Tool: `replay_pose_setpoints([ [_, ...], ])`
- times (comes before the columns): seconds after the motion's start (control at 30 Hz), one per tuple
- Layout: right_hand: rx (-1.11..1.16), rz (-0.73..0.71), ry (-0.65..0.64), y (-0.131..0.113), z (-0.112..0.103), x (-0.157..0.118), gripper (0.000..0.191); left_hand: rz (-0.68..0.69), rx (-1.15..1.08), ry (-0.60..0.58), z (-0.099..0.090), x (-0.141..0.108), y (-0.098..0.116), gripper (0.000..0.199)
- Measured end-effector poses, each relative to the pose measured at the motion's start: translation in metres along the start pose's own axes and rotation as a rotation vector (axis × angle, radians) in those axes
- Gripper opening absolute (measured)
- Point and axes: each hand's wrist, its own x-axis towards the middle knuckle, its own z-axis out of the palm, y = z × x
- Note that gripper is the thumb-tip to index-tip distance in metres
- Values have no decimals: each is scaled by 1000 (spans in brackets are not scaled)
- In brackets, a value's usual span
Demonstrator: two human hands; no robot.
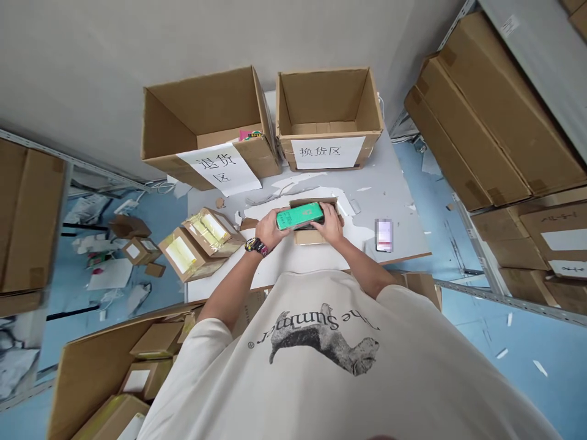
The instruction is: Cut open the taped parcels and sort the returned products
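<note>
A green box (299,216) with a printed label side is gripped at its two ends, tilted over a small open carton (316,237). My left hand (270,230), with a watch on the wrist, closes round its left end. At the right end, my right hand (331,225) has its fingers wrapped on the box. The carton's open flaps show behind and in front of the green box; its inside is mostly hidden by the box and my hands.
Two large open cartons with paper signs, one left (172,165) and one right (284,148), stand at the table's back. Taped parcels (202,241) sit at the left, a phone (384,235) at the right. Stacked boxes (486,110) line the right shelf; a big carton of parcels (87,360) is lower left.
</note>
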Motion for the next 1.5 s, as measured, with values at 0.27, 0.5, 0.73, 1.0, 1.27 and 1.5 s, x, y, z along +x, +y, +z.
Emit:
replay_pose_setpoints([
  [0.27, 842, 212, -80, -31, -12, -21, 74, -114, -399, 135, 26, -42, 4, 80],
  [0.5, 1234, 305, -191, -51, -33, -29, 58, -94, -575, 44, 54, -57, 32, 84],
  [0.73, 925, 46, -199, -57, -52, -76, 74, 122, -430, -74, 39, -89, 35, 75],
  [1.0, 477, -144, -318, -39, 1, -98, 70, 75, -260, -205, 88, -118, 4, 71],
  [1.27, 338, -86, -277, 2, 39, -95, 62, -37, -236, -277, 116, -101, 4, 77],
  [1.5, 371, -69, -234, 16, 50, -102, 67, -93, -257, -336, 122, -102, 1, 80],
])
